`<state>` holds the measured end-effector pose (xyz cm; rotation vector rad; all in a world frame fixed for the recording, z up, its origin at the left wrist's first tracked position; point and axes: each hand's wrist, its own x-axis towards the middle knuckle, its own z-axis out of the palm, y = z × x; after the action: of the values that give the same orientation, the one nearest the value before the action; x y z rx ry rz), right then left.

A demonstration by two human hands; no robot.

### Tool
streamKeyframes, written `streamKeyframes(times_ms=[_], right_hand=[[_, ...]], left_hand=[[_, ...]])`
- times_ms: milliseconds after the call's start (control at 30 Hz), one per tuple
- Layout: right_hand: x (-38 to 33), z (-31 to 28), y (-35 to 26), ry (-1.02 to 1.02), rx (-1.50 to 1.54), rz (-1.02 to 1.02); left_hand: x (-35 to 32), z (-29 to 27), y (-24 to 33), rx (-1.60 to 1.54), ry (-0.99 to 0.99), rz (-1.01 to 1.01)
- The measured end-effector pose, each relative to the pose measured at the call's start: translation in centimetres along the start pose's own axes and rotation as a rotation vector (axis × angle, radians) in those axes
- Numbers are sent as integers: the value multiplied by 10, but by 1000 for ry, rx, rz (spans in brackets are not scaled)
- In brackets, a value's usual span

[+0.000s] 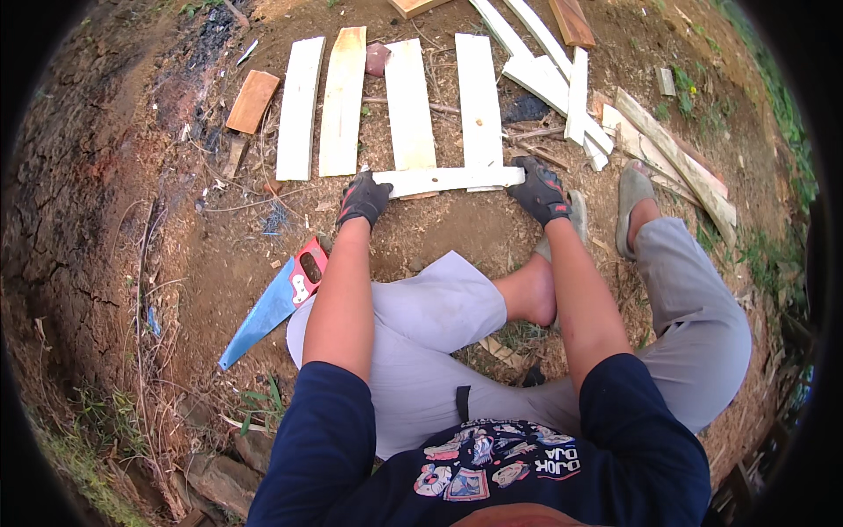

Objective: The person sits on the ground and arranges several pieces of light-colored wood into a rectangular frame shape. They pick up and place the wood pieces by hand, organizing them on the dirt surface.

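Observation:
Both my hands wear dark gloves and hold a narrow pale wooden strip (448,181) crosswise in front of me. My left hand (364,198) is closed on its left end, my right hand (540,191) on its right end. The strip overlaps the near ends of two wider boards, a middle board (410,105) and a right board (479,101). To their left lie two more pale boards, the outer board (300,108) and a yellowish board (343,101), side by side with gaps between.
A handsaw (269,306) with blue blade and red handle lies by my left knee. Left of the boards is a brown wood block (253,102). Loose planks (562,88) pile up at the far right, with long strips (672,154) nearer my foot. Sawdust and twigs cover the soil.

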<state>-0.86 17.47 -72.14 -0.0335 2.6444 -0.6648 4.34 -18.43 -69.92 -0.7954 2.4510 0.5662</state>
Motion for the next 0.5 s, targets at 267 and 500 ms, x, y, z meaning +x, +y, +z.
streamKeyframes(times_ms=[267, 500], right_hand=[[38, -7, -49, 157, -26, 109], [66, 15, -97, 57, 40, 242]], left_hand=[[-4, 1, -2, -12, 66, 32], [2, 8, -3, -9, 35, 31]])
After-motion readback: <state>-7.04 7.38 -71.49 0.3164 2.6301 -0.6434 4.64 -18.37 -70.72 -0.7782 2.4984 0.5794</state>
